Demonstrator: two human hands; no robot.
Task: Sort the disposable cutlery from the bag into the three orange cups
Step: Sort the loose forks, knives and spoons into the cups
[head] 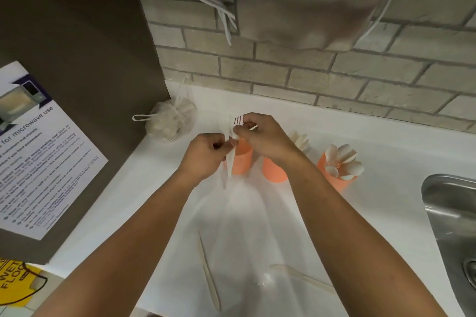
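Note:
Three orange cups stand in a row on the white counter. The left cup sits under my hands, the middle cup is partly behind my right wrist, and the right cup holds several white spoons. My left hand grips the handles of white forks above the left cup. My right hand pinches a white fork near its tines. White cutlery tips stick up behind my right wrist. A clear plastic bag lies in front of the cups, with white knives on it.
A tied bag of white cutlery lies at the back left by a grey cabinet with a microwave notice. A steel sink is at the right. A metal dispenser hangs on the brick wall.

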